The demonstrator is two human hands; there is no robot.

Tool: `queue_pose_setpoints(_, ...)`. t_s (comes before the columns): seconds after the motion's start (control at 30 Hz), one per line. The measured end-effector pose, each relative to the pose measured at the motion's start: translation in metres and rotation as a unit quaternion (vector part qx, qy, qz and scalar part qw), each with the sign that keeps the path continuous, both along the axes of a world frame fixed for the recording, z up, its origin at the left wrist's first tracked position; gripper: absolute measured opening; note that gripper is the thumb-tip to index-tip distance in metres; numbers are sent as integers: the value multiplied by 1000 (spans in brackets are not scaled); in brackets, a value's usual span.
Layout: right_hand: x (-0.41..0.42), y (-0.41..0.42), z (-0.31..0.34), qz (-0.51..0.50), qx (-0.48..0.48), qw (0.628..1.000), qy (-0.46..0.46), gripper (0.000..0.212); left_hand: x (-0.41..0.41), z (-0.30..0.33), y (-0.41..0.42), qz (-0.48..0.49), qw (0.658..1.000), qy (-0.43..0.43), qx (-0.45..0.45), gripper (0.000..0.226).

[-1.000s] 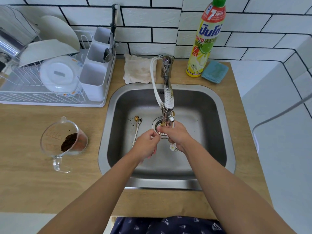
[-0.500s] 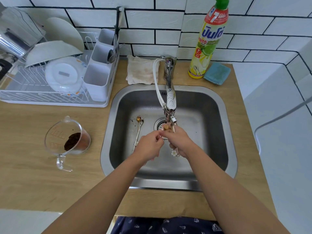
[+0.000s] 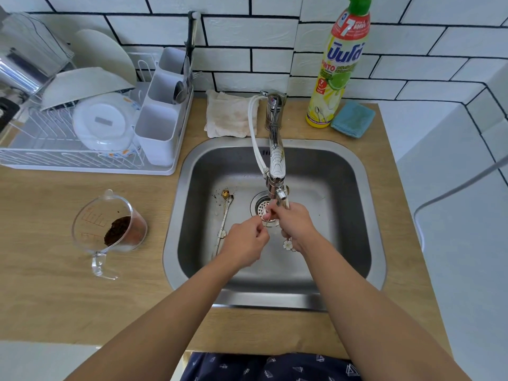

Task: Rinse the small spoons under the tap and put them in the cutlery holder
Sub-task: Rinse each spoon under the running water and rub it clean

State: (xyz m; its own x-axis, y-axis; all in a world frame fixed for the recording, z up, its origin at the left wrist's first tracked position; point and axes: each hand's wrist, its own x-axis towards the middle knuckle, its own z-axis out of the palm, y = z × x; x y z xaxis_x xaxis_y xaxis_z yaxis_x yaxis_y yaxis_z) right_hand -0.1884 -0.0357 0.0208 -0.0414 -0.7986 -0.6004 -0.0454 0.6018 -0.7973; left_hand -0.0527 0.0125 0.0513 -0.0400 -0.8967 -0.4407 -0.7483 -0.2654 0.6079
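You're standing at the steel sink (image 3: 365,215) set in the wooden counter (image 3: 41,284), both arms reaching in. The dish rack (image 3: 33,158) is sitting left of the basin, with the white cutlery holder (image 3: 156,133) on its right edge; its middle compartment is already holding some cutlery, too small to tell if any small spoons are among it, and the nearest compartment is looking empty. The tap (image 3: 276,160) is hanging over the drain (image 3: 261,204); running water is too faint to confirm.

Your right hand (image 3: 295,224) is closing around a small spoon (image 3: 287,244), its flower-tipped handle end poking out below the palm and the bowl end up just under the spout. Your left hand (image 3: 246,243) is curling loosely, fingertips pinching toward the spoon's upper part; whether they're actually touching it, can't tell.

Two more dirty spoons (image 3: 224,215) are lying side by side on the basin floor, left of the drain, brown grounds scattered near their bowls.

Progress, judging from this: early. One spoon is being rinsed, none visibly delivered, two untouched. Holder is well apart, up left.
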Motion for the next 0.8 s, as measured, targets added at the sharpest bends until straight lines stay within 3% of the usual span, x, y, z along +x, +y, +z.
queue_pose_setpoints(0.07,-1,-2,-1,-10,5,1000,-13,25,0,-2,0,1,1000,-5,3,21)
queue_pose_setpoints(0.17,3,5,-1,65,-7,998,-14,10,3,-1,-3,27,999,17,11,18)
queue_pose_setpoints(0.23,7,8,0,91,-16,996,-4,14,4,0,-5,31,999,27,13,17)
queue_pose_setpoints(0.37,-1,-5,1,-12,-1,1000,0,20,-4,2,-3,35,999,22,20,21)
queue_pose_setpoints(0.43,-3,-4,2,1,10,999,-41,19,-3,7,-5,93,985,125,76,23)
queue_pose_setpoints(0.47,-4,-2,1,17,15,996,-81,14,0,8,-7,155,948,246,132,23)
queue_pose_setpoints(0.53,-4,2,2,30,24,986,-161,7,8,17,-8,258,806,475,241,24)
queue_pose_setpoints(0.57,-5,2,2,22,29,983,-179,7,12,19,-8,268,764,522,269,26)
queue_pose_setpoints(0.6,-6,1,1,9,35,983,-178,9,13,19,-6,259,757,529,283,26)
queue_pose_setpoints(0.7,-2,2,-1,-28,60,989,-132,15,13,19,0,178,841,435,270,24)
queue_pose_setpoints(0.8,2,8,-6,-56,49,991,-110,21,14,21,1,124,887,370,247,26)
